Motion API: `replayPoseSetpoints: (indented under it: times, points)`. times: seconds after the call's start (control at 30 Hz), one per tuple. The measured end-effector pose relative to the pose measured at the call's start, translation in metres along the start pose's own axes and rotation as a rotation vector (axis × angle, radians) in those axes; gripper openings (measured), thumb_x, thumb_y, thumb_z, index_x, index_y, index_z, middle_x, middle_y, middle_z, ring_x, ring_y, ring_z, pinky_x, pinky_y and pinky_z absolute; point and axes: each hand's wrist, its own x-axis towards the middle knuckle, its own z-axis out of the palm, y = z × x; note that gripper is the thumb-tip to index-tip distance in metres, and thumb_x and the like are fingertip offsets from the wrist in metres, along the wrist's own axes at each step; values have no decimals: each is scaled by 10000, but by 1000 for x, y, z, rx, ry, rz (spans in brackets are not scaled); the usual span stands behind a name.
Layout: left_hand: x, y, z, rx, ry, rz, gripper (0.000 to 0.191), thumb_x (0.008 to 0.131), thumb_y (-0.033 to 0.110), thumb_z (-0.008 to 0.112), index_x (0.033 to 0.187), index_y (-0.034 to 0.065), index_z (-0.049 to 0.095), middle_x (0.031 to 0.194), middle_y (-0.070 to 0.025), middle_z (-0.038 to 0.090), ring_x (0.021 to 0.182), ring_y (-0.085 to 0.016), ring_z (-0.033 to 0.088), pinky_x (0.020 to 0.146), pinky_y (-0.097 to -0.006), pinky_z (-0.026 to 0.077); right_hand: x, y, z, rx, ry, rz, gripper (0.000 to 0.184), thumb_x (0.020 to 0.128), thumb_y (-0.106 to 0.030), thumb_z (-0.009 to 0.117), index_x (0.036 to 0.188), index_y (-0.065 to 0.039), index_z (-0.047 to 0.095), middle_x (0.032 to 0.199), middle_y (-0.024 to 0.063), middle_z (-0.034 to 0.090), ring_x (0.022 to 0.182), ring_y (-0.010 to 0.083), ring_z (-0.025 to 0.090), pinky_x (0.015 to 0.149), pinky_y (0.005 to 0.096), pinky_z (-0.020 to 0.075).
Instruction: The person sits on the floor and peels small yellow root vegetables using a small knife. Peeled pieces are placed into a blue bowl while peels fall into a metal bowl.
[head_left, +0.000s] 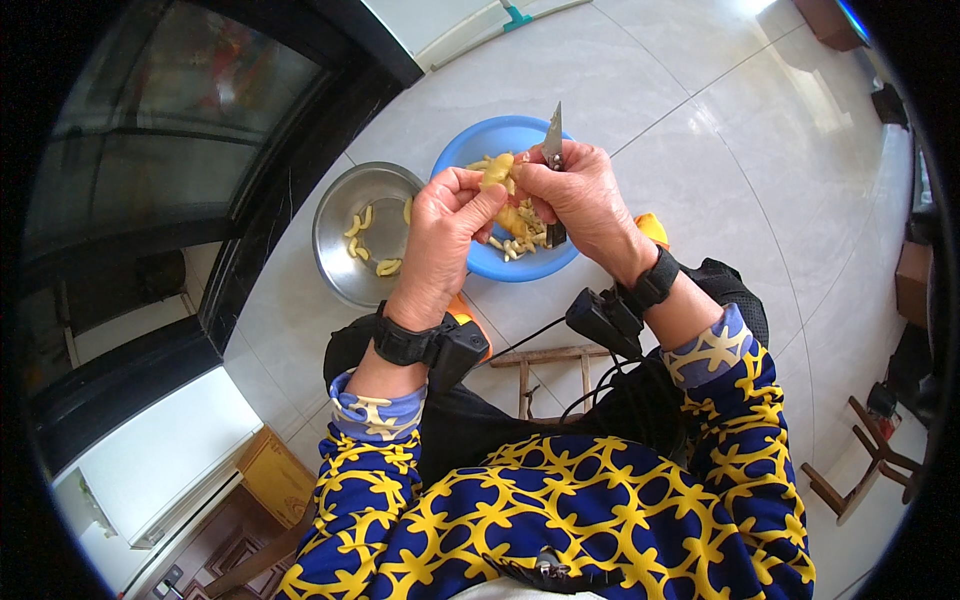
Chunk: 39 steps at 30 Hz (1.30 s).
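Between the fingertips of my left hand (454, 214) is a pale yellow, knobby piece of food (497, 171), whose kind I cannot tell for sure. My right hand (581, 184) grips a small knife (553, 139), its blade pointing up and away from me and its dark handle showing below the palm. The right fingertips meet the yellow piece too. Both hands are over a blue plastic basin (487, 135), which holds more yellow pieces (517, 232), some thin and finger-like. At its left stands a stainless steel bowl (337, 262) with several curved yellow pieces (360, 232) in it.
Grey floor tiles (675, 150) lie around the basin. A low wooden stool or frame (551, 356) stands between my legs. Black devices with cables (607, 319) are strapped to both wrists. A dark-framed glass door (300, 150) stands at left, a wooden chair (862, 480) at right.
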Motion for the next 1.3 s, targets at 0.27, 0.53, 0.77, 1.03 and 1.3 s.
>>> replayPoseSetpoints:
  times: [0.27, 0.53, 0.77, 1.03, 1.3]
  points:
    - [1, 1, -6, -92, -50, -71, 181, 900, 204, 587, 955, 32, 570, 795, -49, 641, 590, -47, 512, 544, -167, 415, 0, 0, 2, 57, -37, -13, 147, 817, -129, 650, 861, 4, 605, 679, 28, 605, 495, 25, 470, 427, 164, 362]
    - [0, 2, -5, -3, -64, -114, 213, 915, 231, 555, 963, 24, 571, 801, -66, 654, 604, -57, 552, 524, -165, 417, -2, -5, 2, -26, -50, -21, 127, 796, -120, 648, 809, 1, 614, 662, 24, 607, 502, 25, 481, 434, 170, 371]
    - [-2, 5, -6, -146, -106, -222, 268, 935, 275, 504, 987, 19, 566, 834, -87, 655, 675, -111, 630, 564, -216, 506, -2, -5, 1, -44, -60, -14, 99, 778, -83, 623, 806, 12, 611, 648, 39, 612, 496, 32, 491, 437, 173, 381]
    - [1, 4, -15, -295, -155, -332, 278, 938, 257, 506, 1041, 8, 572, 856, -104, 652, 689, -127, 634, 569, -210, 514, -1, -1, 2, -21, -18, -17, 139, 810, -117, 669, 812, 12, 616, 623, -4, 542, 487, 33, 446, 430, 185, 333]
    - [-5, 6, -3, 22, -11, -156, 294, 929, 272, 543, 1078, 21, 582, 869, -55, 636, 677, -105, 617, 563, -204, 505, 1, 2, 1, -123, -30, -46, 203, 809, -184, 695, 844, 8, 640, 690, 19, 607, 525, 34, 496, 454, 165, 399]
